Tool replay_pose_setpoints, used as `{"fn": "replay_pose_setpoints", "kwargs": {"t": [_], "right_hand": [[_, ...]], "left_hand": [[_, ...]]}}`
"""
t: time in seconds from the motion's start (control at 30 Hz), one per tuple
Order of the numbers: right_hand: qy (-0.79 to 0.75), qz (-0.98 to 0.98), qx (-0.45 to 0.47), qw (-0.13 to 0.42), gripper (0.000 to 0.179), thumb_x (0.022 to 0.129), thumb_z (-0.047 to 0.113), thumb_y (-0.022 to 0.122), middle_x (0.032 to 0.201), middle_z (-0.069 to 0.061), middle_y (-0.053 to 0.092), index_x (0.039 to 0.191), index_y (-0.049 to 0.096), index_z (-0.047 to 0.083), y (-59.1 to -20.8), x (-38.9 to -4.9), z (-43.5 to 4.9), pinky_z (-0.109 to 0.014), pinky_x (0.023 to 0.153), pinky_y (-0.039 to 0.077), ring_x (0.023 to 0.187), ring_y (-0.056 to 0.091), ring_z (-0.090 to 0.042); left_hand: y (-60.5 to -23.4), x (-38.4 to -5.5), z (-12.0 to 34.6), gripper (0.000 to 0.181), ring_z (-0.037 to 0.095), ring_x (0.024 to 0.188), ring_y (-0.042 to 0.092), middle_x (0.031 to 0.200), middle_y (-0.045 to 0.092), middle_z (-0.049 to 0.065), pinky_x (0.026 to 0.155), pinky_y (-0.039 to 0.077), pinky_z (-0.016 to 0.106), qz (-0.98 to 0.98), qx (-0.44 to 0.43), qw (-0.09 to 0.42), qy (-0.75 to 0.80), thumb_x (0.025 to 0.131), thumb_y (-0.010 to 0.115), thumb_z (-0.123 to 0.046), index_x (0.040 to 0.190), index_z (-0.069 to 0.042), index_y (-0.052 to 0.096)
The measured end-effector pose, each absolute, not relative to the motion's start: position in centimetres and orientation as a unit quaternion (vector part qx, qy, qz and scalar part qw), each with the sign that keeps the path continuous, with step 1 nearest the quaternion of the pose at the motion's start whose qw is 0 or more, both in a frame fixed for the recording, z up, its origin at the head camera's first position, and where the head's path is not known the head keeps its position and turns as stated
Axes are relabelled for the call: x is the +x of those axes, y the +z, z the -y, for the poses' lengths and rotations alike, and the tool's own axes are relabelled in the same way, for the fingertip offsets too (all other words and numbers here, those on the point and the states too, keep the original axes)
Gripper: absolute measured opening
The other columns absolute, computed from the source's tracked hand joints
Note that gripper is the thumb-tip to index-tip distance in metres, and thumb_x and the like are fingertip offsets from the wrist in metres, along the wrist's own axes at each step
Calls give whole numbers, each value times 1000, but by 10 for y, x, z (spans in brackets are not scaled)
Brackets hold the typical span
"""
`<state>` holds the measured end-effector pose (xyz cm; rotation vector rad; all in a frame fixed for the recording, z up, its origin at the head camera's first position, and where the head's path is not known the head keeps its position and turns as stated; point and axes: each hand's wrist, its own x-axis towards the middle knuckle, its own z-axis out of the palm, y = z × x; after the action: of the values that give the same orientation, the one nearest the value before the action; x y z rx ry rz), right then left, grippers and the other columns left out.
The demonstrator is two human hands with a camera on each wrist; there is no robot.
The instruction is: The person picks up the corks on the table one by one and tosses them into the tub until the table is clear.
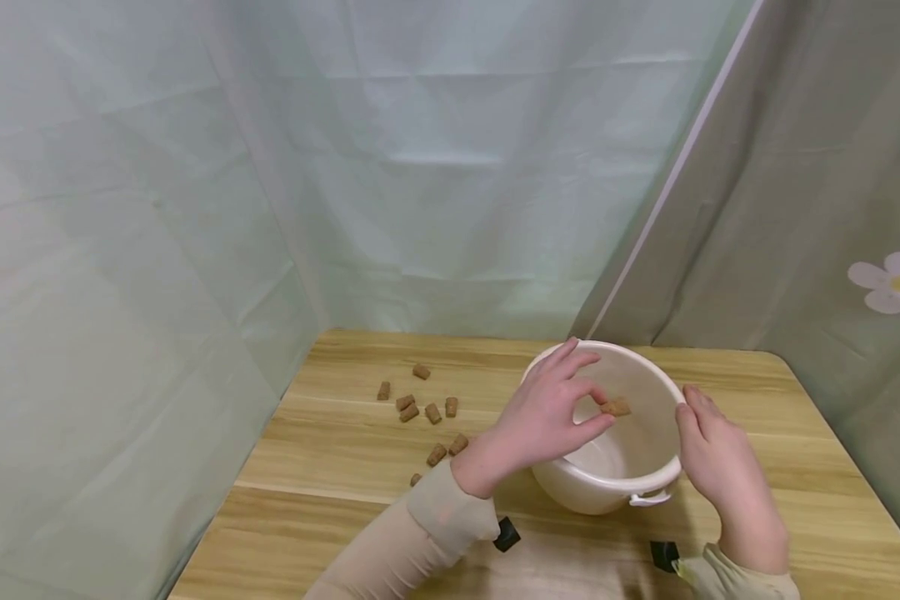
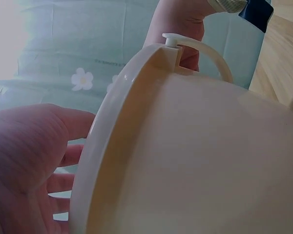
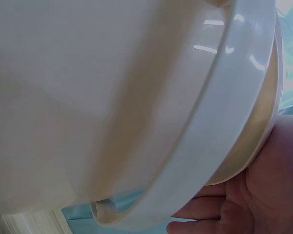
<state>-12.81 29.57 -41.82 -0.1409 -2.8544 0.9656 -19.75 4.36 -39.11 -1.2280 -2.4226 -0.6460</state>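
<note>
A cream plastic bucket [image 1: 587,493] stands on the table with its mouth toward me. Over its mouth is my left hand [image 1: 540,412], thumb and index finger pinching a cork [image 1: 617,407] at one end, other fingers spread. The cork hangs inside the rim; the left wrist view does not show it, as the bucket wall [image 2: 195,156] covers the fingertips. On the bucket's right side my right hand [image 1: 727,458] grips the rim, thumb near the edge. In the right wrist view part of that hand [image 3: 263,195] shows behind the rim [image 3: 219,97].
Several loose corks [image 1: 432,413] lie on the wooden table [image 1: 307,467], left of the bucket. Two black tape pieces [image 1: 506,534] are stuck near the front. Pale curtains [image 1: 450,167] enclose the table behind and at the sides.
</note>
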Motion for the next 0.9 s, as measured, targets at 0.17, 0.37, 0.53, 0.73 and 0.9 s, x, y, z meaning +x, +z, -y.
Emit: {"fn": "replay_pose_setpoints", "kwargs": {"t": [0.17,0.37,0.53,0.73,0.9], "right_hand": [[318,945,-45,67,66,117,39,23,164,-37,31,161,33,-10,-418,-129,-294,-75,116,27,149,30,-61],[317,945,-44,68,66,117,38,24,163,-38,32,160,34,-11,-417,-128,-293,-75,116,28,148,31,-61],[316,946,-41,67,66,117,38,23,163,-38,31,160,32,-11,-418,-129,-295,-74,117,27,149,30,-61],[313,946,-42,68,65,117,36,24,162,-40,31,160,33,-12,-418,-129,-297,-75,117,27,149,29,-62],[312,947,-43,63,64,117,35,24,161,-42,30,160,33,-12,-419,-128,-297,-77,116,25,149,26,-63]], "left_hand": [[-390,-198,-47,19,32,153,42,150,61,8,126,31,45,852,-436,180,-229,95,81,-40,96,-21,80],[-390,-199,-48,19,32,154,41,150,61,7,126,31,44,855,-431,172,-232,95,81,-40,96,-21,80],[-391,-199,-49,21,31,155,40,152,60,6,126,31,43,860,-424,174,-223,96,80,-42,97,-22,80],[-391,-199,-51,22,31,155,38,153,59,5,124,34,47,866,-416,173,-218,96,80,-43,99,-22,80],[-391,-196,-48,23,31,157,35,154,58,4,124,35,50,871,-406,161,-224,97,79,-44,103,-22,79]]}}
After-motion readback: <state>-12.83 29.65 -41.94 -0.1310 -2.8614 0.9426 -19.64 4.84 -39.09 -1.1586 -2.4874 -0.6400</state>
